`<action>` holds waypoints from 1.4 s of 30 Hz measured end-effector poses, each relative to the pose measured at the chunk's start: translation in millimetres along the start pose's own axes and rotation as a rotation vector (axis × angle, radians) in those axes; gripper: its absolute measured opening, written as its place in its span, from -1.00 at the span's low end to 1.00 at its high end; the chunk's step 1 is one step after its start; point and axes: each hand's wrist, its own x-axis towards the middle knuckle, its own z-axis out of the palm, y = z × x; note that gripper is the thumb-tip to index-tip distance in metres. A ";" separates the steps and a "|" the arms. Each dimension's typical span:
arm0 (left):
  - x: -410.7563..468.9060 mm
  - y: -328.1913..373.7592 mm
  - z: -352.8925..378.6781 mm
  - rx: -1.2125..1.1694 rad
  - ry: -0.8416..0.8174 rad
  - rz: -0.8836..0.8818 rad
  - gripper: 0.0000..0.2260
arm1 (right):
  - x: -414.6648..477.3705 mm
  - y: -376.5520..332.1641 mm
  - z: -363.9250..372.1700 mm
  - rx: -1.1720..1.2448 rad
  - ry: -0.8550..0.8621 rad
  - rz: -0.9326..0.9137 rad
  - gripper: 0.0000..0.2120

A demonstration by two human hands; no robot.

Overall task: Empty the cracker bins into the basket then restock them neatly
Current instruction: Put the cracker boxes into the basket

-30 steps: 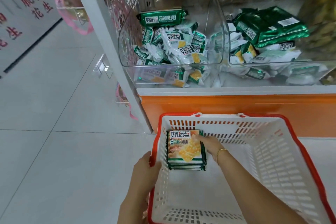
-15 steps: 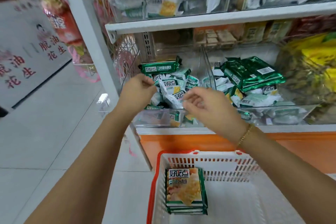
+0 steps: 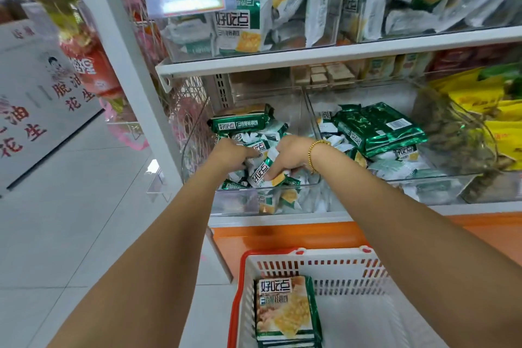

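Head view: both hands are down in the left clear plastic bin (image 3: 197, 150) on the lower shelf, buried in its heap of small white-and-green cracker packets (image 3: 275, 133). The left hand (image 3: 234, 154) has its fingers curled into the heap, but their tips are hidden, so I cannot tell whether it has hold of anything. The right hand (image 3: 291, 155), with a gold bead bracelet (image 3: 312, 150) at the wrist, is curled down too, thumb lying across one packet while the fingers close under several. A long green cracker pack (image 3: 240, 123) lies at the back of this bin. The right clear plastic bin (image 3: 423, 181) beside it holds dark green multipacks (image 3: 378, 127) on more loose packets. Below, the red-rimmed white plastic basket (image 3: 333, 263) sits on the floor against the orange shelf base (image 3: 282, 234), with a stack of flat cracker boxes (image 3: 285, 311) at its left wall.

The step looks like scooping out a handful. It would go best with both hands cupped together under the heap, lifting clear of the bin's front lip, then lowering beside the stack so the slippery packets do not spill.
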 end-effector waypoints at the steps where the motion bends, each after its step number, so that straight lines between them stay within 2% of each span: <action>1: -1.9 -1.3 -3.0 -0.050 0.000 -0.002 -0.88 | -1.8 1.2 -0.5 0.012 0.031 -0.042 -0.61; 3: -9.9 0.6 -12.1 -0.110 0.001 0.017 -0.91 | -12.3 5.7 -2.7 0.255 0.125 -0.152 -0.73; 5: -19.4 5.6 -24.7 -0.256 -0.059 0.032 -0.82 | -27.8 11.1 -3.6 0.609 0.148 -0.242 -0.67; 8: -42.9 13.5 -38.2 -0.418 -0.179 0.034 -0.83 | -42.4 21.7 1.5 0.984 0.087 -0.333 -0.73; 10: -63.6 15.8 -38.1 -0.479 -0.262 0.040 -0.77 | -54.2 23.4 8.3 1.271 0.011 -0.331 -0.72; 12: -89.6 14.7 -34.7 -0.485 -0.311 0.044 -0.75 | -69.3 25.2 18.9 1.430 -0.017 -0.321 -0.73; 14: -115.8 9.3 -30.2 -0.391 -0.345 0.037 -0.67 | -83.4 33.8 35.7 1.511 -0.029 -0.303 -0.80; 15: -128.6 3.8 -27.6 -0.332 -0.358 0.026 -0.61 | -91.4 41.1 48.1 1.560 -0.044 -0.270 -0.74; 16: -141.2 -1.5 -25.0 -0.283 -0.371 0.018 -0.59 | -97.8 52.7 61.7 1.604 -0.079 -0.242 -0.60; 18: -160.4 -18.6 -18.1 -0.200 -0.395 -0.018 -0.64 | -111.8 80.6 94.5 1.651 -0.138 -0.167 -0.34; 19: -165.3 -32.3 -14.2 -0.133 -0.390 -0.048 -0.65 | -121.2 95.7 112.3 1.663 -0.168 -0.126 -0.30; 22: -166.2 -96.1 -1.4 0.151 -0.334 -0.167 -0.71 | -138.5 155.5 171.9 1.611 -0.219 0.111 -0.32; 25: -163.6 -168.5 12.6 0.726 -0.400 -0.294 -0.55 | -142.7 211.5 237.4 1.340 -0.296 0.441 -0.32; 26: -165.8 -185.6 17.1 0.837 -0.439 -0.322 -0.51 | -142.8 224.1 259.2 1.264 -0.334 0.535 -0.35; 27: -166.3 -200.7 20.4 0.871 -0.492 -0.351 -0.53 | -141.3 233.3 280.0 1.188 -0.365 0.623 -0.38; 29: -166.6 -222.2 27.0 0.762 -0.535 -0.385 -0.67 | -134.1 239.6 309.9 1.045 -0.424 0.738 -0.52; 31: -166.6 -231.0 33.6 0.679 -0.551 -0.387 -0.74 | -118.4 240.0 324.6 0.917 -0.486 0.755 -0.71; 33: -167.2 -231.2 39.3 0.686 -0.535 -0.376 -0.69 | -103.6 236.7 329.3 0.851 -0.525 0.741 -0.79; 35: -167.5 -227.6 43.5 0.686 -0.507 -0.379 -0.68 | -94.2 233.0 333.3 0.804 -0.556 0.729 -0.77; 37: -167.4 -227.0 44.5 0.678 -0.499 -0.386 -0.69 | -91.4 233.2 340.9 0.708 -0.570 0.728 -0.60; 39: -167.4 -224.3 42.2 0.696 -0.513 -0.387 -0.69 | -89.6 233.4 347.3 0.591 -0.596 0.698 -0.53; 42: -165.0 -207.5 34.1 0.805 -0.565 -0.331 -0.81 | -81.1 223.7 335.2 0.453 -0.541 0.658 -0.49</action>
